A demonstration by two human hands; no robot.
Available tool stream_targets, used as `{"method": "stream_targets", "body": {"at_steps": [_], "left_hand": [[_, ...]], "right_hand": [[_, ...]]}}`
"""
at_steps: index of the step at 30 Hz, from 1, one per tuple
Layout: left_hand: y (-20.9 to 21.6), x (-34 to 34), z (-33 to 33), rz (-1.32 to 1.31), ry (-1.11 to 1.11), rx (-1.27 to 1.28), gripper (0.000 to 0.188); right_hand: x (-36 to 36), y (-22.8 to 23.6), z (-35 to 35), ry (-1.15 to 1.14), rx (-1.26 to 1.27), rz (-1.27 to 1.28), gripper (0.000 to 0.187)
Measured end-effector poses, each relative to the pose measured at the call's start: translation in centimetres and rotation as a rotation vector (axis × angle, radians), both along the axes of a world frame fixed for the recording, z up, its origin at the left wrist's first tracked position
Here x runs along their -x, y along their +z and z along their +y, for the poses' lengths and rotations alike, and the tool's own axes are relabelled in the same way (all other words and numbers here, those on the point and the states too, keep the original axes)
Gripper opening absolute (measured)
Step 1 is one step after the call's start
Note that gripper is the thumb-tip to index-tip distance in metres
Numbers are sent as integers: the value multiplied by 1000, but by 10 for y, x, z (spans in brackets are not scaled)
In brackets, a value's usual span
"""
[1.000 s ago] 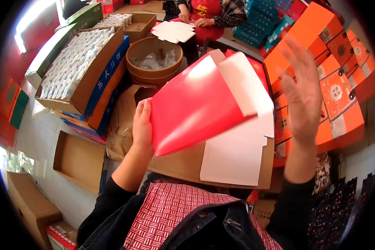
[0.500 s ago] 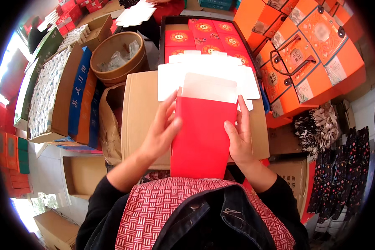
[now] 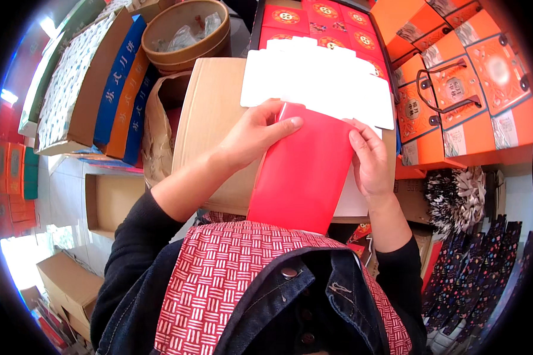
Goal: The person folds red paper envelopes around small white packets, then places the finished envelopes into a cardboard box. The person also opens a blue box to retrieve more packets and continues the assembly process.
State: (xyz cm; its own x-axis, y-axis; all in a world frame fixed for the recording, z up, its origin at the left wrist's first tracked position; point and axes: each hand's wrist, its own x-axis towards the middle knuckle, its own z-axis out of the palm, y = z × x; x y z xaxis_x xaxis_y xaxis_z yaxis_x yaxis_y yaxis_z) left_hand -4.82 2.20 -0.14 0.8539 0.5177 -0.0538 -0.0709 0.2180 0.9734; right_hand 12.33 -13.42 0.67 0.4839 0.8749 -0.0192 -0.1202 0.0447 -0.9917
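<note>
A red folding paper box (image 3: pixel 305 171) lies in front of me, its near end against my checked apron (image 3: pixel 237 260). My left hand (image 3: pixel 257 133) grips its far left corner, thumb on the red face and the other fingers bent round the far edge. With thumb and fingertips, my right hand (image 3: pixel 370 157) pinches the far right corner. The underside of the box is hidden. Just beyond my hands, several flat white carton blanks (image 3: pixel 326 83) lie overlapping on a brown cardboard box (image 3: pixel 210 112).
Beyond the blanks is a dark-rimmed tray of red printed boxes (image 3: pixel 285 19). Orange gift boxes (image 3: pixel 474 89) with handles are stacked at the right. At the left stand a round tub (image 3: pixel 186 44) holding clear plastic and a carton of small white packets (image 3: pixel 77 77).
The white flap at the red box's far end no longer shows; the red face reaches that edge. Both hands have closed on the far corners, and the whole view has shifted.
</note>
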Motion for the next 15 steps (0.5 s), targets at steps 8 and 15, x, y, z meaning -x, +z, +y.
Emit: {"method": "stream_targets", "body": {"at_steps": [8, 15], "left_hand": [[-5, -5, 3, 135, 87, -41, 33], [-10, -13, 1, 86, 180, -161, 33]], "right_hand": [[-5, 3, 14, -44, 32, -15, 36], [-6, 12, 24, 11, -79, -49, 50]]}}
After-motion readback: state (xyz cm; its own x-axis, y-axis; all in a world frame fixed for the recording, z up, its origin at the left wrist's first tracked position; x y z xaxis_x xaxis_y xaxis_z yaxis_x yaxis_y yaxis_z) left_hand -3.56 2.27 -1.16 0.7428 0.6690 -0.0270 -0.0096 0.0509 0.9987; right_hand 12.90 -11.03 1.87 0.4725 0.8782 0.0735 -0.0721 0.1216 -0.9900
